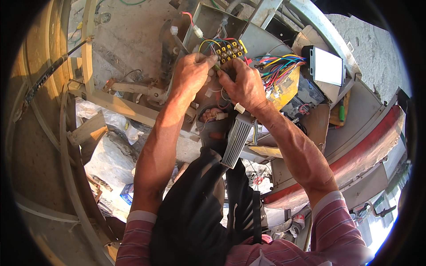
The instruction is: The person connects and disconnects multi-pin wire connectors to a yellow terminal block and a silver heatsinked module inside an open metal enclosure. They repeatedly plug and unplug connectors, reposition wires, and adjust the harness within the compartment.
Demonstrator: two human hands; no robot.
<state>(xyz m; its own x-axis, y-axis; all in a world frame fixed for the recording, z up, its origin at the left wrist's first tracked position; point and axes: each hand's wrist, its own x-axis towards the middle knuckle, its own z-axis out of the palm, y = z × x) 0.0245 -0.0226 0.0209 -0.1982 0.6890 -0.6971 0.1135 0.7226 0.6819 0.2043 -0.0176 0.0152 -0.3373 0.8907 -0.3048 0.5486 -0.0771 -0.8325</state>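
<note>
From the head camera, looking down, both bare forearms are coming up from the near edge, sleeves of a striped pink shirt pushed back at the elbows. The left hand (191, 73) and the right hand (242, 84) are meeting at the middle of the scene, just below a yellow terminal block (230, 50) that is sitting at the far side inside an open grey metal box (208, 17). The left grip is closing, thumb against forefinger, on a thin green wire end (217, 66) right beside the block. The right grip is curling in on the same spot, fingertips touching the left ones; whether it is pinching the wire itself I cannot tell, since the fingers are hiding it.

Yellow, red and blue wires are looping from the block down behind the hands. To the right, a bundle of coloured wires (277, 66) is fanning out toward a silver controller box (326, 66), which is lying further right on the grey body panel. Just below the right wrist a small white connector (240, 108) is dangling, and nearer still a ribbed silver heat-sink unit (235, 142) is hanging tilted. A green-handled screwdriver (341, 113) is resting on the right, well apart from the hands. A red curved panel (377, 142) is running along the right edge. On the left, a pale metal frame (88, 53) is arching past crumpled white plastic sheeting (111, 159).
</note>
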